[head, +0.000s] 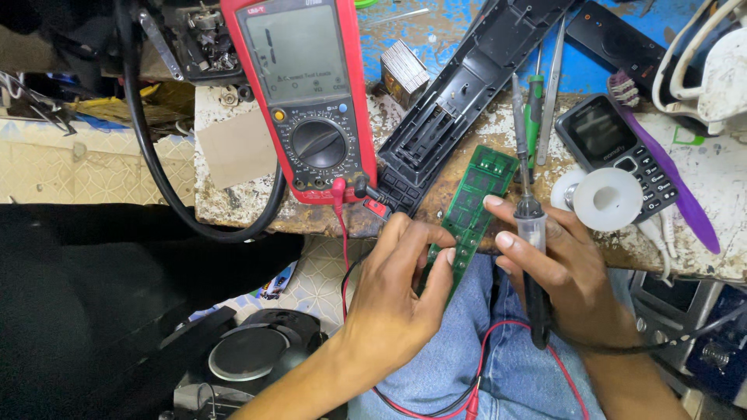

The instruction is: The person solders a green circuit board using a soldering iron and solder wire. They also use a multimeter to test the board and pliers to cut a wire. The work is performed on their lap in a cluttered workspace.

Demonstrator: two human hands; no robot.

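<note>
**Plastic, bare board and a worn bench**

The circuit board [473,204] is a matt green laminate with darker printed pads. The soldering iron [527,225] has a dull grey metal shaft, a clear plastic collar and a black matt grip. The multimeter [299,93] wears a glossy red plastic shell around a dark grey face and a flat grey screen. The remote shell [467,93] is black moulded plastic, slightly shiny. The bench [233,198] looks like wood with chipped, rough white paint, and blue paint farther back. The solder spool [608,199] is smooth white plastic. The tweezers [553,78] are bright metal. The jeans [498,358] are faded blue denim.
</note>
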